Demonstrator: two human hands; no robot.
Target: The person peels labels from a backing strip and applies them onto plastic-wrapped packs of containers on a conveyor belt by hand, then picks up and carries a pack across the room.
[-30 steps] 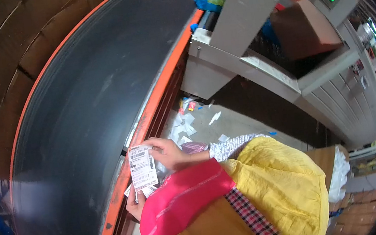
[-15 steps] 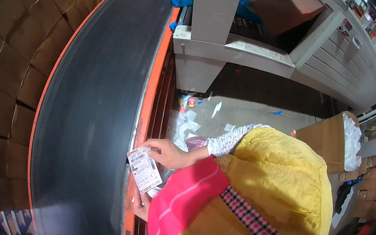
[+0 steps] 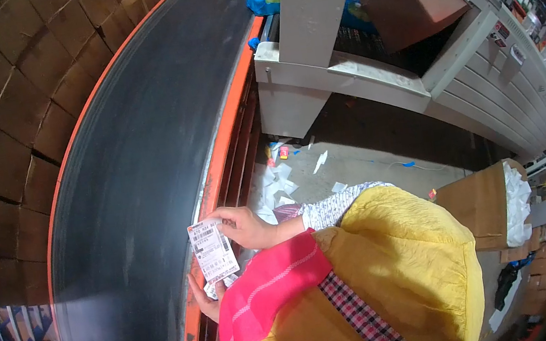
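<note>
A white printed label [image 3: 213, 251] is pinched at its upper right corner by my right hand [image 3: 247, 227], whose thumb and fingers are closed on it. Below it, beside the orange belt edge, my left hand [image 3: 205, 299] is partly hidden by the label and the pink cloth [image 3: 264, 289]. Its fingers are around more crumpled white labels [image 3: 218, 288], which lie partly behind the held one. Both hands are just right of the curved black conveyor belt [image 3: 131, 189].
Stacked cardboard boxes [image 3: 15, 101] line the far left. A grey machine [image 3: 311, 14] with a brown carton [image 3: 406, 4] inside stands at the upper right. Paper scraps [image 3: 278, 183] litter the floor. An open carton [image 3: 474, 202] with white plastic sits at right.
The view has shifted, showing more boxes at left and more of the carton at right. The front label tilts slightly, and my left hand sits a little lower with its fingers more visible.
</note>
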